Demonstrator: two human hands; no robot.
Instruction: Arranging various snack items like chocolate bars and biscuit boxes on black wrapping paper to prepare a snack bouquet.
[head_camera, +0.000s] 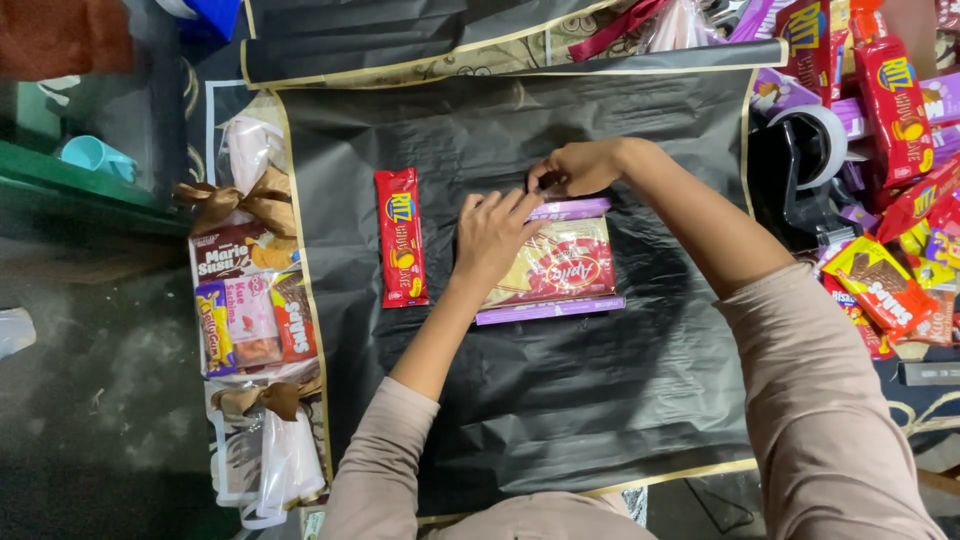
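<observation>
Black wrapping sheet (520, 380) is carrying the snack stack (560, 270) at its middle; my left hand (492, 235) is pressing it flat, right fingers (545, 178) pinching its far edge. Light, crinkly, probably slippery.

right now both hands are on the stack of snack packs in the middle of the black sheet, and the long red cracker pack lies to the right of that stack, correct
Not quite. The head view shows the long red cracker pack lying to the left of the stack of snack packs, not the right, apart from it. The rest holds: the left hand and right hand are both on the stack, mid black sheet.
</observation>
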